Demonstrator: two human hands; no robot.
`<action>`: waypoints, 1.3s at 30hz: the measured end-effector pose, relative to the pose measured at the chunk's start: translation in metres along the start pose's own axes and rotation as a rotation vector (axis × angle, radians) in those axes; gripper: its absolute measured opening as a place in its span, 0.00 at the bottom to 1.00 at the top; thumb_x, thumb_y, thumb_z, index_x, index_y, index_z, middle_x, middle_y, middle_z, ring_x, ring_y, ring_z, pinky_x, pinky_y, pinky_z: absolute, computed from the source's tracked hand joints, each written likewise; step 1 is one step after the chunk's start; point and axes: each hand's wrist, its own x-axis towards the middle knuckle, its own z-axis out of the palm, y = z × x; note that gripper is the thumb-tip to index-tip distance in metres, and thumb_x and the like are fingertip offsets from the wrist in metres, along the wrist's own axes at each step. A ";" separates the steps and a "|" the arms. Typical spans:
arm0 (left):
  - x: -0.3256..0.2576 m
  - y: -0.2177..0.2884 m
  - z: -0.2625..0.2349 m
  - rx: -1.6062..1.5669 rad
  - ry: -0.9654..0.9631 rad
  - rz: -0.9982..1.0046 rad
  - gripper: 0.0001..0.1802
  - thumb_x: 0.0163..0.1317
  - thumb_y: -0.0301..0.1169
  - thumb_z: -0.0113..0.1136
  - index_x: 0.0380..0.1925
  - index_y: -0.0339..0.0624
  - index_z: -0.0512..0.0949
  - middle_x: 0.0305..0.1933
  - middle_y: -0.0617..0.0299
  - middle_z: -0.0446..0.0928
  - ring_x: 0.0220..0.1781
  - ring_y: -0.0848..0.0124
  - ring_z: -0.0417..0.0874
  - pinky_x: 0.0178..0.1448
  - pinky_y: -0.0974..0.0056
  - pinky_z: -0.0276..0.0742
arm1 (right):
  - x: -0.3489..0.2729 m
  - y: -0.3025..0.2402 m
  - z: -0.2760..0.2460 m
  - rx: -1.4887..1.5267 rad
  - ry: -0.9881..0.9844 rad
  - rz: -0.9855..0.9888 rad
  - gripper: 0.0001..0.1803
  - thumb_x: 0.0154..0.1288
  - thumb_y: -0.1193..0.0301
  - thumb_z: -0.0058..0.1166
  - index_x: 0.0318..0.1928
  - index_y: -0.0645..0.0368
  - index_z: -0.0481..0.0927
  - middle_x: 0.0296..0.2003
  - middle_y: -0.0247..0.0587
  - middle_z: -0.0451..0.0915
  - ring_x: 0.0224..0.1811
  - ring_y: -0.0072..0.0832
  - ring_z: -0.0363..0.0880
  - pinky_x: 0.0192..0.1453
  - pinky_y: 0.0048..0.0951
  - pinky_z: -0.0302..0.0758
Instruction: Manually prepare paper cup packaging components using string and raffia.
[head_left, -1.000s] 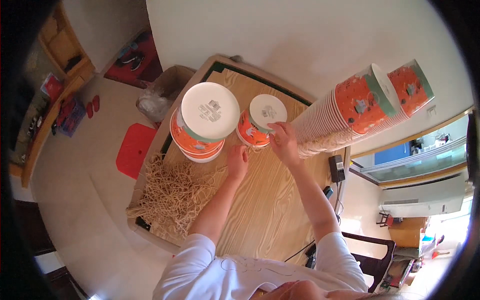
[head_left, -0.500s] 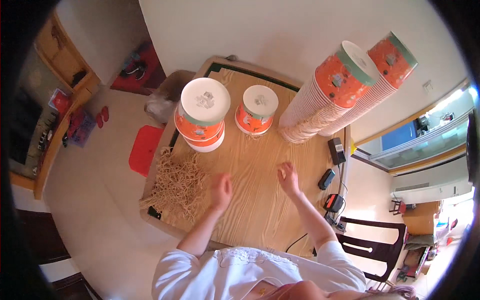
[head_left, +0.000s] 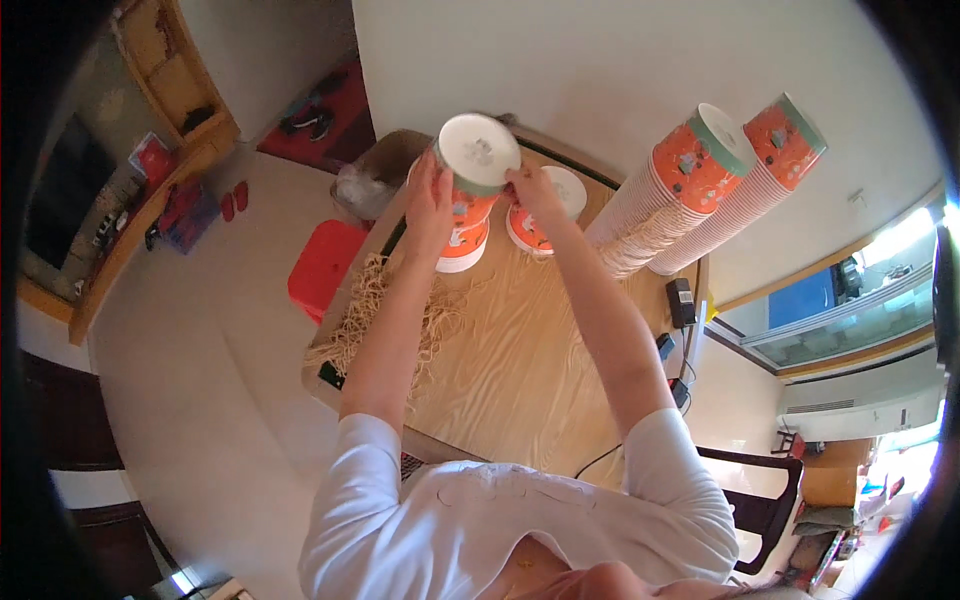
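Both hands grasp the top orange cup (head_left: 470, 175) of a short stack at the table's far-left edge.

The left hand (head_left: 430, 200) and right hand (head_left: 535, 190) clasp its sides. One lidded cup (head_left: 545, 215) stands just beside; two tall cup stacks (head_left: 690, 190) lean at right; bare wooden table (head_left: 530, 360) lies open nearer the person, straw pile (head_left: 375, 315) along its left edge.

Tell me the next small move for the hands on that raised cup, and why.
Probably lower it toward the bare wooden table. Left hand and right hand grip the top cup, lifted from the short stack, with nothing under it but that stack.
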 end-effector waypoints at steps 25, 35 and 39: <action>-0.298 0.116 -0.029 -0.059 -0.925 0.100 0.05 0.53 0.27 0.54 0.29 0.38 0.74 0.27 0.55 0.75 0.31 0.56 0.76 0.36 0.58 0.72 | -0.369 0.270 -0.103 0.558 0.026 0.444 0.21 0.62 0.69 0.47 0.55 0.58 0.65 0.42 0.36 0.76 0.42 0.25 0.75 0.42 0.27 0.74; -0.324 0.071 -0.016 0.202 -1.054 0.576 0.08 0.47 0.34 0.58 0.28 0.46 0.77 0.32 0.59 0.76 0.39 0.64 0.76 0.43 0.60 0.71 | -0.302 0.190 -0.155 0.032 0.094 0.152 0.09 0.61 0.74 0.45 0.41 0.58 0.75 0.30 0.31 0.76 0.29 0.18 0.73 0.34 0.19 0.70; -0.269 0.059 -0.011 -0.059 -0.872 0.299 0.13 0.48 0.33 0.60 0.34 0.42 0.77 0.35 0.55 0.76 0.41 0.59 0.75 0.46 0.59 0.71 | -0.257 0.162 -0.139 -0.291 0.098 -0.052 0.07 0.57 0.77 0.48 0.37 0.58 0.77 0.31 0.38 0.75 0.31 0.25 0.76 0.34 0.24 0.73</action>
